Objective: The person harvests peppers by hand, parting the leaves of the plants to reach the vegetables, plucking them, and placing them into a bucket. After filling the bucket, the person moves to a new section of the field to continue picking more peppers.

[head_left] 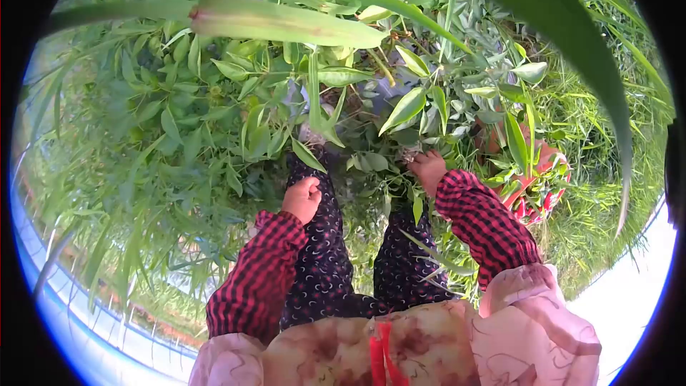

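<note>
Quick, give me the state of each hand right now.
Left hand: curled into a fist beside the leafy plants; whether it holds anything cannot be told.
Right hand: reaching into the leaves, fingers hidden; grip cannot be told.

An outdoor field or garden plot is shown — leafy green plants [214, 121] are crowded all around, grass [607, 193] is seen at the right, and a red basket [532, 186] is set among the foliage.

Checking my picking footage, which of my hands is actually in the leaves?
The right hand: its fingers reach into the plant's leaves. The left hand is a closed fist by the leg.
</note>
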A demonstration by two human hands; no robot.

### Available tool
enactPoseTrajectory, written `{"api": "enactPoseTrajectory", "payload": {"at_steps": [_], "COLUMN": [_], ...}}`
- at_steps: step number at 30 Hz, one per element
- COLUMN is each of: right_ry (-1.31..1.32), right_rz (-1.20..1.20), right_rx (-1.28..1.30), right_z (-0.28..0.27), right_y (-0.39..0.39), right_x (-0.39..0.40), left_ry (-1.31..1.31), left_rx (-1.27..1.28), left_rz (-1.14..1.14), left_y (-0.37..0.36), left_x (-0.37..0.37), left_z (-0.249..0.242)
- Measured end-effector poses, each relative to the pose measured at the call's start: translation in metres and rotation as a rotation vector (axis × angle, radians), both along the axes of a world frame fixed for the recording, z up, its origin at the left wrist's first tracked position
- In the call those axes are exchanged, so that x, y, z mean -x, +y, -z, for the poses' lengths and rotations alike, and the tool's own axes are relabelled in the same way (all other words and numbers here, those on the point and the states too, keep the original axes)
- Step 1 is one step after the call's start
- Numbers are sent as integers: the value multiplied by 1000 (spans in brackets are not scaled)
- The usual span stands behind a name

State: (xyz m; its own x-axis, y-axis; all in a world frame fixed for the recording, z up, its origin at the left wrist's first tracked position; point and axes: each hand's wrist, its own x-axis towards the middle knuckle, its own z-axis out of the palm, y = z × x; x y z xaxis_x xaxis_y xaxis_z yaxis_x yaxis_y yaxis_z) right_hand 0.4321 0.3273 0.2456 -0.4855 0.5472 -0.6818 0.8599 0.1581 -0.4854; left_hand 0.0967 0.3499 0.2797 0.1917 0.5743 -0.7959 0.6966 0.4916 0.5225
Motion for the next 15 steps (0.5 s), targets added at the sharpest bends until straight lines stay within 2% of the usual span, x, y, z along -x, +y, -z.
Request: {"api": "enactPoseTrajectory", "payload": {"at_steps": [2, 5, 9, 10, 12, 13, 15], "right_ry": [190, 247, 363, 351, 360, 367, 366], "right_rz": [197, 318, 322, 395, 442, 492, 486], "right_rx": [-130, -171, -181, -183, -167, -161, -176], "right_z": [-11, -29, -26, -33, -39, -39, -35], "right_y": [-4, -8, -22, -19, -18, -20, -24], "right_x": [-2, -7, -22, -20, -19, -20, -22], "left_ry": [-30, -181, -258, -238, -322, -295, -326], "left_rx": [-11, -7, 90, -103, 144, 169, 48], "left_rz": [-19, -39, -110, -4, -326, -322, -334], "left_y": [2, -2, 0, -5, 9, 16, 13], "left_x": [-15, -44, -80, -85, -101, -104, -111], "left_z": [4, 19, 44, 62, 43, 43, 62]}}
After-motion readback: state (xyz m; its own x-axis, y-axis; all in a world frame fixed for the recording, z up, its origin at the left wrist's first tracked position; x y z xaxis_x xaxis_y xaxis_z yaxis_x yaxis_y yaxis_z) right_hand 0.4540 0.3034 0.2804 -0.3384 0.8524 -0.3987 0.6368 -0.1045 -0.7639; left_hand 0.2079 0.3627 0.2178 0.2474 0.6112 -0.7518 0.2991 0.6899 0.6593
